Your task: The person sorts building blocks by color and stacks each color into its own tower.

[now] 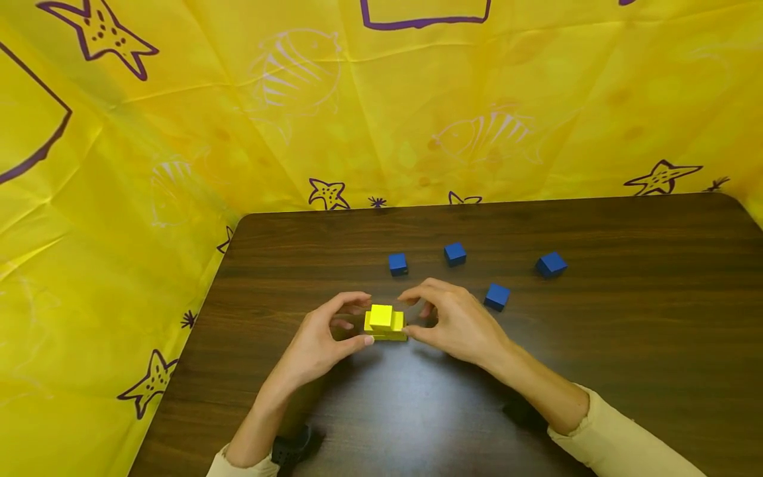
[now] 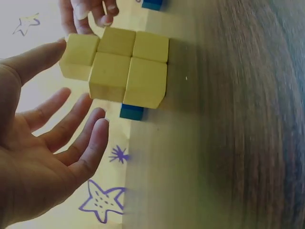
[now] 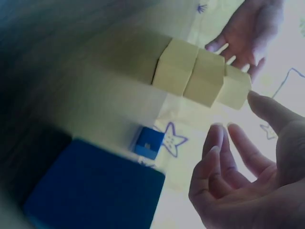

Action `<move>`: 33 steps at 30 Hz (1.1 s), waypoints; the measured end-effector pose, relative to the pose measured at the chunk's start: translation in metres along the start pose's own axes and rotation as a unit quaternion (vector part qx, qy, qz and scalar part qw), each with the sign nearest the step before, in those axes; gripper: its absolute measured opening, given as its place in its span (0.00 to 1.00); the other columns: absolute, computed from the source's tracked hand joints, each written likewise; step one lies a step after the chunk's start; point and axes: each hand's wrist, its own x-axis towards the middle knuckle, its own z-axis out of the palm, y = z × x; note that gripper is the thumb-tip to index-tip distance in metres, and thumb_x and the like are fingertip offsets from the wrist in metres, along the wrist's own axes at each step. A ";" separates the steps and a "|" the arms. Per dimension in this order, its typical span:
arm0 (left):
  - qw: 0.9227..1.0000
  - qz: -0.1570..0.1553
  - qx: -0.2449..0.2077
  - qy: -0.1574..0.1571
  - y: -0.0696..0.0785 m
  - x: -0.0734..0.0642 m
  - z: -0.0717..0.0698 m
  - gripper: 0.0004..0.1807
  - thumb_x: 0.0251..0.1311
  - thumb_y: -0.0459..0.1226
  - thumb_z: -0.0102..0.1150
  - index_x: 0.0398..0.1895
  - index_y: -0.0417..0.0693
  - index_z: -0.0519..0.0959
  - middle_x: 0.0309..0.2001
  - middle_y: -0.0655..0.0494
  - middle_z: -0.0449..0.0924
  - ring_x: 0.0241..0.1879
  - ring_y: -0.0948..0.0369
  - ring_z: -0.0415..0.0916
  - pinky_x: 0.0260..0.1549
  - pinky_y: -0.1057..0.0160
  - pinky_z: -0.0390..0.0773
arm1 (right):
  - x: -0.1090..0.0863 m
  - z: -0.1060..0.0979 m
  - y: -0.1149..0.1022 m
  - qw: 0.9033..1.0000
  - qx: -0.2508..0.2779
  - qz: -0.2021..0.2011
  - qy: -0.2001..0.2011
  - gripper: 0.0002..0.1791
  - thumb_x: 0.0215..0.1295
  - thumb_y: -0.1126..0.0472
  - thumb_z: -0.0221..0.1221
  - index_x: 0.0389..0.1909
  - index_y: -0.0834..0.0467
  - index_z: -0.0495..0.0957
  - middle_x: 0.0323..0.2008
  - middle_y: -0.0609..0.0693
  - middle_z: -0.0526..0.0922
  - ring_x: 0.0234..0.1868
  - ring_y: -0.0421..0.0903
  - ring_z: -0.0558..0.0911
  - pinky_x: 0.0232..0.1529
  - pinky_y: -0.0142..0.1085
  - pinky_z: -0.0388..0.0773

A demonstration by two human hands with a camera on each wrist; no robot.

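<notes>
Small yellow cubes make up a stack (image 1: 386,326) on the table in front of me. In the left wrist view they form two level layers, with a single top cube (image 2: 81,55) standing over them. My left hand (image 1: 317,339) curves loosely around the left side, its thumb tip close by the near left corner. On the other side, my right hand (image 1: 457,323) has thumb and fingers spread apart, the thumb tip right at the stack's right edge. Neither hand pinches a cube; a gap shows between the fingers of each in the wrist views.
Several blue cubes lie scattered behind and to the right of the stack: one left cube (image 1: 397,264), a back cube (image 1: 455,254), a nearer cube (image 1: 497,297) and a far right cube (image 1: 551,264). A yellow patterned cloth (image 1: 393,119) hangs beyond the dark wooden table (image 1: 644,344).
</notes>
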 end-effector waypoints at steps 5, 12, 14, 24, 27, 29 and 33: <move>0.999 0.037 0.023 0.006 0.005 -0.002 0.001 0.37 0.50 0.36 0.77 0.65 0.51 0.71 0.61 0.52 0.76 0.58 0.57 0.73 0.51 0.52 0.78 | -0.004 -0.008 0.006 1.000 -0.001 -0.010 0.010 0.23 0.52 0.57 0.76 0.50 0.51 0.83 0.43 0.37 0.82 0.35 0.35 0.79 0.30 0.30 0.77; 0.994 0.071 0.082 0.026 0.014 -0.001 0.005 0.38 0.49 0.42 0.79 0.65 0.59 0.72 0.61 0.64 0.74 0.59 0.57 0.72 0.57 0.50 0.74 | -0.012 -0.015 0.015 1.000 0.001 -0.008 0.014 0.23 0.53 0.56 0.75 0.51 0.49 0.82 0.44 0.36 0.81 0.36 0.37 0.80 0.33 0.32 0.77; 0.992 0.082 0.095 0.030 0.016 -0.001 0.006 0.38 0.49 0.43 0.78 0.65 0.62 0.72 0.61 0.67 0.73 0.61 0.60 0.70 0.59 0.50 0.72 | -0.013 -0.018 0.017 1.000 0.002 -0.005 0.013 0.23 0.53 0.56 0.75 0.52 0.48 0.82 0.44 0.36 0.81 0.37 0.38 0.80 0.33 0.33 0.78; 0.985 0.142 0.093 0.013 0.034 0.008 0.008 0.36 0.52 0.46 0.76 0.66 0.55 0.72 0.62 0.64 0.72 0.63 0.62 0.70 0.62 0.56 0.69 | -0.025 -0.035 0.026 0.999 -0.006 -0.019 0.028 0.25 0.53 0.58 0.75 0.53 0.49 0.81 0.46 0.38 0.81 0.39 0.42 0.81 0.33 0.38 0.81; 0.983 0.155 0.095 0.014 0.037 0.010 0.008 0.36 0.52 0.44 0.76 0.65 0.54 0.73 0.62 0.63 0.73 0.63 0.61 0.70 0.62 0.57 0.69 | -0.028 -0.039 0.029 0.999 -0.008 -0.021 0.031 0.25 0.53 0.59 0.75 0.53 0.49 0.81 0.46 0.39 0.82 0.39 0.41 0.81 0.34 0.37 0.81; 0.982 0.162 0.096 0.014 0.039 0.011 0.009 0.36 0.52 0.43 0.76 0.65 0.53 0.73 0.63 0.62 0.73 0.63 0.61 0.70 0.62 0.57 0.69 | -0.030 -0.041 0.030 0.999 -0.011 -0.023 0.033 0.24 0.54 0.59 0.75 0.53 0.49 0.81 0.46 0.40 0.82 0.39 0.40 0.80 0.34 0.37 0.81; 0.980 0.170 0.099 0.014 0.044 0.013 0.010 0.35 0.52 0.42 0.76 0.65 0.55 0.73 0.64 0.59 0.73 0.64 0.61 0.69 0.63 0.57 0.69 | -0.034 -0.045 0.033 0.999 -0.012 -0.030 0.034 0.25 0.54 0.60 0.74 0.53 0.49 0.80 0.46 0.39 0.82 0.40 0.41 0.81 0.35 0.38 0.81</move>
